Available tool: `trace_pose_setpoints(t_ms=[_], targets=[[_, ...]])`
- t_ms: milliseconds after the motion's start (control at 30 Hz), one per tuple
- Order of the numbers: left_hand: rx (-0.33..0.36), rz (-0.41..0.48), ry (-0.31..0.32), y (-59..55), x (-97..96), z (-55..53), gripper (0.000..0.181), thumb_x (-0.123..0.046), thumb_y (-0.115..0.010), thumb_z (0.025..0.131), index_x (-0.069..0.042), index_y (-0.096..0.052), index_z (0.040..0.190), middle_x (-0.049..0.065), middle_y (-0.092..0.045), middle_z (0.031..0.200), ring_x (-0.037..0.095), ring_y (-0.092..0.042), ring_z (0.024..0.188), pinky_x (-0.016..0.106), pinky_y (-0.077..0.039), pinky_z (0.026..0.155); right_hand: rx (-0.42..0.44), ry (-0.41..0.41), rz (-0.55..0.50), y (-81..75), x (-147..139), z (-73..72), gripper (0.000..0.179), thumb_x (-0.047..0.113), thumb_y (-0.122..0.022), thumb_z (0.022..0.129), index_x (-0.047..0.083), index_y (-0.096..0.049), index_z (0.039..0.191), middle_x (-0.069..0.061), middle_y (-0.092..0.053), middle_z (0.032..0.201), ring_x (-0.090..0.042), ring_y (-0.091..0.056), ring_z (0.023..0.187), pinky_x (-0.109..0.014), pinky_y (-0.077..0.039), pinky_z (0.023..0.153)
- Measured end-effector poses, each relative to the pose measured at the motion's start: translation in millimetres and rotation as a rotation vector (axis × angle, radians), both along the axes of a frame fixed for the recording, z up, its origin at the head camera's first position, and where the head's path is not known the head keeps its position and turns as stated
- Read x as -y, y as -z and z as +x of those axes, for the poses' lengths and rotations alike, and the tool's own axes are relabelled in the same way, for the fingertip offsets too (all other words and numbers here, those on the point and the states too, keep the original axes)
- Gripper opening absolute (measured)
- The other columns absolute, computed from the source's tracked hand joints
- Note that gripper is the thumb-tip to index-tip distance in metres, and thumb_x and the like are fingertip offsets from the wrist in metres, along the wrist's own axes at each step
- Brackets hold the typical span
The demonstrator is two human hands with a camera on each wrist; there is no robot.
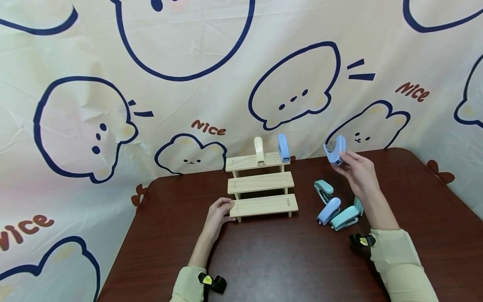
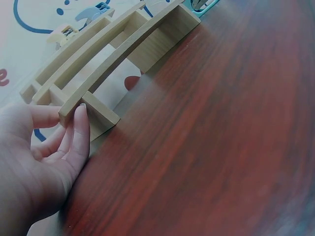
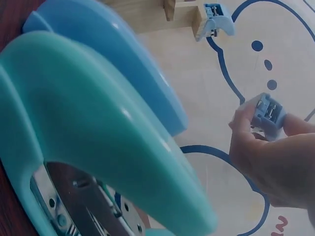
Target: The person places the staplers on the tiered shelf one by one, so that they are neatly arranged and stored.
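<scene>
My right hand [image 1: 358,175] holds a light blue stapler [image 1: 340,150] up above the back right of the table, its jaws spread apart. In the right wrist view, thumb and fingers pinch the sides of this stapler [image 3: 269,117]. My left hand [image 1: 218,216] grips the left end of the lowest tier of a three-tier wooden rack [image 1: 264,205]. The left wrist view has the thumb and fingers around that board's corner [image 2: 69,109]. On the top tier stand a cream stapler [image 1: 259,150] and a blue stapler [image 1: 283,148], side by side.
Right of the rack, several staplers lie close together on the brown table [image 1: 286,264]: a teal stapler [image 1: 323,188], a blue stapler [image 1: 329,211] and a front teal stapler [image 1: 345,218], with another partly hidden by my right arm. A patterned cloth [image 1: 196,105] hangs behind the table.
</scene>
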State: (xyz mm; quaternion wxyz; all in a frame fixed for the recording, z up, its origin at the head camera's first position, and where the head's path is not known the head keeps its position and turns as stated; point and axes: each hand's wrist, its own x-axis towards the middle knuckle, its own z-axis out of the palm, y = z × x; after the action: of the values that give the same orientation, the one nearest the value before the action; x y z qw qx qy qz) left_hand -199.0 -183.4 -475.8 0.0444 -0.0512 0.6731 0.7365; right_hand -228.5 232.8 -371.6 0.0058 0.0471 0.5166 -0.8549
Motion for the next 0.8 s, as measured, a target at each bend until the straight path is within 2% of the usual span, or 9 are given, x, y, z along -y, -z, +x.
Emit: trace_pose_setpoints(t_ms=[167,233,333,400,433,500,600,700,800], targets=[[-0.001,0.003,-0.002,-0.3,-0.3,0.4,0.023,-0.013,-0.065,0.099,0.004,-0.06,0.113,0.009,-0.064,0.097,0.017,-0.064,0.077,0.03,-0.058,0.064,0.025,-0.061,-0.134,-2.0,-1.7,-0.3,0.081,0.015,-0.063,0.104,0.007,-0.011,0.165,-0.012,-0.001,0.172,-0.025,-0.026,0.144,-0.025,-0.057,0.085],[-0.001,0.004,-0.004,-0.1,-0.3,0.0,0.023,-0.013,-0.065,0.099,0.004,-0.061,0.113,0.01,-0.064,0.097,0.017,-0.064,0.077,0.03,-0.058,0.064,0.036,-0.096,-0.181,-2.5,-2.4,-0.1,0.07,0.013,-0.063,0.104,0.009,-0.026,0.164,-0.011,-0.001,0.171,-0.023,-0.027,0.141,-0.027,-0.056,0.086],[0.004,0.008,-0.005,0.4,-0.3,-0.6,0.022,-0.012,-0.064,0.099,0.004,-0.061,0.112,0.01,-0.065,0.098,0.017,-0.065,0.077,0.029,-0.058,0.064,0.055,-0.145,-0.245,-2.7,-3.0,0.2,0.04,0.009,-0.062,0.103,0.012,-0.055,0.143,-0.011,-0.007,0.168,-0.022,-0.028,0.138,-0.03,-0.054,0.088],[0.004,0.005,-0.003,0.7,-0.2,-0.9,0.021,-0.012,-0.064,0.099,0.004,-0.061,0.113,0.01,-0.065,0.098,0.017,-0.065,0.077,0.029,-0.058,0.064,0.06,-0.175,-0.28,-2.6,-2.7,0.3,0.025,0.006,-0.061,0.103,0.013,-0.063,0.127,-0.01,-0.013,0.165,-0.023,-0.027,0.139,-0.032,-0.054,0.089],[0.005,0.006,-0.003,0.6,-0.3,-0.9,0.021,-0.012,-0.064,0.099,0.004,-0.061,0.113,0.01,-0.065,0.098,0.016,-0.065,0.077,0.029,-0.058,0.064,0.059,-0.19,-0.295,-2.5,-2.4,0.2,0.025,0.004,-0.06,0.104,0.012,-0.063,0.127,-0.009,-0.014,0.164,-0.023,-0.026,0.139,-0.032,-0.054,0.09],[0.01,0.01,-0.009,0.2,-0.8,-1.1,0.021,-0.012,-0.064,0.099,0.004,-0.061,0.112,0.01,-0.065,0.097,0.016,-0.065,0.076,0.028,-0.057,0.063,0.052,-0.225,-0.319,-2.3,-1.5,-0.2,0.038,0.002,-0.057,0.104,0.012,-0.057,0.141,-0.007,-0.016,0.163,-0.023,-0.023,0.141,-0.033,-0.053,0.092],[0.014,0.018,-0.018,-0.2,-1.4,-1.6,0.019,-0.011,-0.065,0.097,0.003,-0.063,0.111,0.009,-0.065,0.095,0.016,-0.065,0.074,0.028,-0.057,0.061,0.039,-0.273,-0.32,-1.9,0.8,-0.7,0.065,0.001,-0.053,0.106,0.014,-0.028,0.164,-0.007,-0.013,0.165,-0.022,-0.025,0.14,-0.033,-0.053,0.094],[0.008,0.019,-0.017,0.2,-1.3,-1.2,0.019,-0.011,-0.065,0.097,0.003,-0.062,0.11,0.009,-0.065,0.096,0.016,-0.065,0.074,0.028,-0.057,0.06,0.029,-0.306,-0.288,-0.1,2.5,-1.5,0.076,0.001,-0.051,0.106,0.013,-0.005,0.166,-0.008,-0.01,0.166,-0.018,-0.041,0.132,-0.032,-0.054,0.094],[0.006,0.019,-0.011,0.5,-0.7,-0.5,0.019,-0.011,-0.064,0.098,0.003,-0.062,0.11,0.01,-0.065,0.099,0.017,-0.065,0.075,0.029,-0.057,0.061,0.019,-0.327,-0.257,1.5,4.1,-1.1,0.078,0.001,-0.051,0.107,0.01,0.0,0.166,-0.011,-0.012,0.165,-0.017,-0.056,0.119,-0.032,-0.054,0.094]])
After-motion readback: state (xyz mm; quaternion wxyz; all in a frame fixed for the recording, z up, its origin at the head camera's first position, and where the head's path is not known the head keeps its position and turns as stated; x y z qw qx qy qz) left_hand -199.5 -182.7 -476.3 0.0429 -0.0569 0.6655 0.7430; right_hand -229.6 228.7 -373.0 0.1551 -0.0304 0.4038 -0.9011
